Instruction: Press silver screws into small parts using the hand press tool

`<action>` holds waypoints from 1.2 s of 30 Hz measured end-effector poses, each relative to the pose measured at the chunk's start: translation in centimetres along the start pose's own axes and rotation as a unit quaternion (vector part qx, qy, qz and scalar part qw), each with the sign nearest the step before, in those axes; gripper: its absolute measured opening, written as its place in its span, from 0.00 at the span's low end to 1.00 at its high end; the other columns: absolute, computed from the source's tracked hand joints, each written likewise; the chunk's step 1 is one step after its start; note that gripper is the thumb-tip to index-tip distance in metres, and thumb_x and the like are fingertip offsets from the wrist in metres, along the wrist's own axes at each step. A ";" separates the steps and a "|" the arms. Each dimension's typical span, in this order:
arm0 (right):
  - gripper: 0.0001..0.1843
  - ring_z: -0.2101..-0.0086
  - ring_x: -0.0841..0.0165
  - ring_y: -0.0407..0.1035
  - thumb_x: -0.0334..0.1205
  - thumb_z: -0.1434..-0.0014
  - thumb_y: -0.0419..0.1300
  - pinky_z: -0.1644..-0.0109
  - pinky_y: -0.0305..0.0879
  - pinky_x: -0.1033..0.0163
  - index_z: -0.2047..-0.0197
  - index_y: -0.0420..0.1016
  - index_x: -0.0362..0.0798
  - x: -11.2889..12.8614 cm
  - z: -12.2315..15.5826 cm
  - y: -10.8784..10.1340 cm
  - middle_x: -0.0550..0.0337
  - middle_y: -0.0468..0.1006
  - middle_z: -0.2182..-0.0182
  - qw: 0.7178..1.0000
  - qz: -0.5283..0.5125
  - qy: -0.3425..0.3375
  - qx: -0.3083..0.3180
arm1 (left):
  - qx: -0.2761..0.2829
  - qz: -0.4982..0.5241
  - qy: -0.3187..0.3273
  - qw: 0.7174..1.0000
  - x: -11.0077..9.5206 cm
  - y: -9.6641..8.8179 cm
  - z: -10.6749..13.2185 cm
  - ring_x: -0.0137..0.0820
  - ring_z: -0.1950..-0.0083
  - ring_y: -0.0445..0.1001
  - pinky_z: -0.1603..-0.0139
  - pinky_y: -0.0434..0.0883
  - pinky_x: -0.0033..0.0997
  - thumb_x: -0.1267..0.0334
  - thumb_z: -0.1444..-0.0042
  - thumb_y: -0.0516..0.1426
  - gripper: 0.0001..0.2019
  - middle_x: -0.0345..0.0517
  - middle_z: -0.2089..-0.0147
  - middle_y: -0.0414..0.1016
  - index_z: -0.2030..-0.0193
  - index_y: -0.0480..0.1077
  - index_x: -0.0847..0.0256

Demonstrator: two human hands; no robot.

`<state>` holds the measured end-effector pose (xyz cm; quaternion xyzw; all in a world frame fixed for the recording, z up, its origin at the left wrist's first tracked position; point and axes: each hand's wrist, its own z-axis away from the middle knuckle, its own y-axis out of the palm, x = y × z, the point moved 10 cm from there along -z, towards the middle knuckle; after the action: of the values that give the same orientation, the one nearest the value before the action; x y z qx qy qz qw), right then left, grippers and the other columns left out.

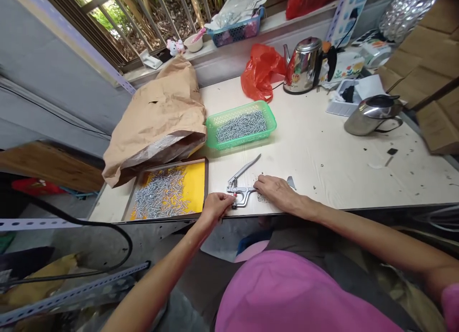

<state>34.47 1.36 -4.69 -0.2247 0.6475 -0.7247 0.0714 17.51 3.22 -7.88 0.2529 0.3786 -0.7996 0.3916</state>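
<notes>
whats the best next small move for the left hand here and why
Probably ease the left hand clear before any squeeze of the pliers: it is right by their red part, the upper handle stands raised, and the right hand lies over the lower handle.

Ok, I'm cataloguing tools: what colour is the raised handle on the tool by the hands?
The raised handle is silver-grey, best seen in the head view.

A kettle point(304, 69) is set beside a red bag point(261, 71), a jug point(371, 118) near a white box point(337, 106). On the sill point(278, 25), a bowl point(194, 45) and a blue basket point(236, 32) are placed; cardboard point(426, 50) is seen at the right.
</notes>
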 end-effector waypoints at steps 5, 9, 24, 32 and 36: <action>0.12 0.60 0.63 0.67 0.30 0.33 0.47 0.62 0.60 0.61 0.57 0.72 0.47 0.0 0.1 0.0 0.51 0.74 0.59 1.000 -0.009 0.007 -0.001 | 0.036 0.009 -0.036 0.999 0.1 0.4 -0.1 0.18 0.86 0.53 0.84 0.48 0.23 0.55 0.56 0.65 0.15 0.33 0.84 0.62 0.79 0.67 0.63; 0.11 0.59 0.62 0.67 0.35 0.33 0.49 0.60 0.61 0.60 0.57 0.73 0.46 0.1 0.2 -0.8 0.49 0.74 0.58 0.999 -0.033 -0.005 0.013 | 0.090 -0.010 -0.062 0.994 0.1 1.2 0.3 0.17 0.85 0.53 0.83 0.47 0.22 0.54 0.57 0.66 0.15 0.32 0.85 0.61 0.76 0.70 0.65; 0.52 0.47 0.46 0.58 0.63 0.59 0.68 0.44 0.52 0.39 0.39 0.63 0.38 -1.7 -4.8 -2.1 0.39 0.66 0.45 0.992 0.001 -0.111 0.063 | 0.077 -0.038 -0.075 0.993 0.8 1.1 0.7 0.18 0.84 0.54 0.83 0.48 0.22 0.47 0.59 0.66 0.20 0.33 0.82 0.63 0.76 0.69 0.64; 0.26 0.55 0.56 0.63 0.51 0.52 0.71 0.57 0.59 0.58 0.57 0.75 0.40 -1.1 -4.5 -2.1 0.45 0.71 0.57 0.994 0.013 -0.087 0.069 | -0.106 -0.320 0.196 0.921 -5.7 0.2 2.6 0.32 0.66 0.71 0.65 0.66 0.29 0.57 0.43 0.59 0.10 0.45 0.69 0.74 0.67 0.75 0.62; 0.25 0.55 0.55 0.64 0.48 0.51 0.71 0.58 0.60 0.58 0.55 0.75 0.40 -1.2 -4.0 -1.8 0.45 0.72 0.57 0.995 0.015 -0.077 0.056 | -0.098 -0.428 0.362 0.822 -9.9 4.2 2.8 0.41 0.48 0.69 0.49 0.68 0.39 0.60 0.48 0.64 0.18 0.52 0.49 0.73 0.50 0.71 0.60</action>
<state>34.20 5.79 -3.50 -0.2658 0.6021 -0.7389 0.1444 26.21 3.54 -0.98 0.2970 0.6396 -0.6965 -0.1328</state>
